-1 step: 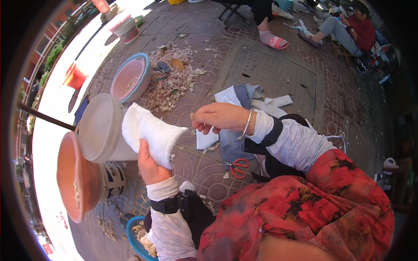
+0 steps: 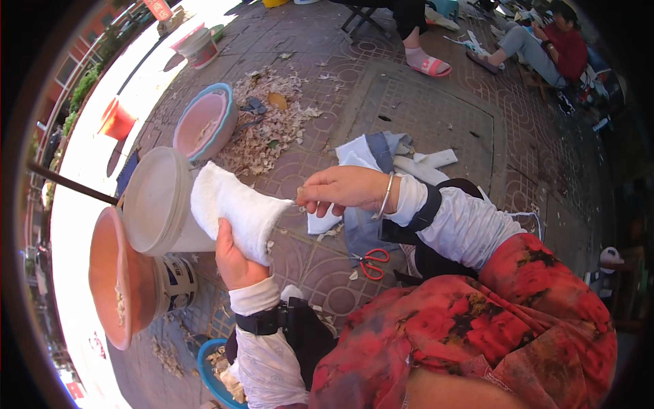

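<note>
My left hand point(image 2: 235, 262) grips a white, thick cloth tube point(image 2: 231, 201) from below and holds it tilted up to the left above the paving. My right hand point(image 2: 340, 187), with a thin bangle on the wrist, has its fingertips pinched together at the tube's right end, touching its edge. Whether something small sits between those fingertips is too small to tell. Both forearms wear white sleeves with black straps.
A white lidded bucket point(image 2: 157, 204) and an orange basin point(image 2: 119, 279) stand at left, with a pink basin point(image 2: 204, 123) and a heap of dry peels point(image 2: 266, 129) behind. Red scissors point(image 2: 371, 262) and blue-white cloths point(image 2: 381, 157) lie on the paving. People sit at the back right point(image 2: 545, 41).
</note>
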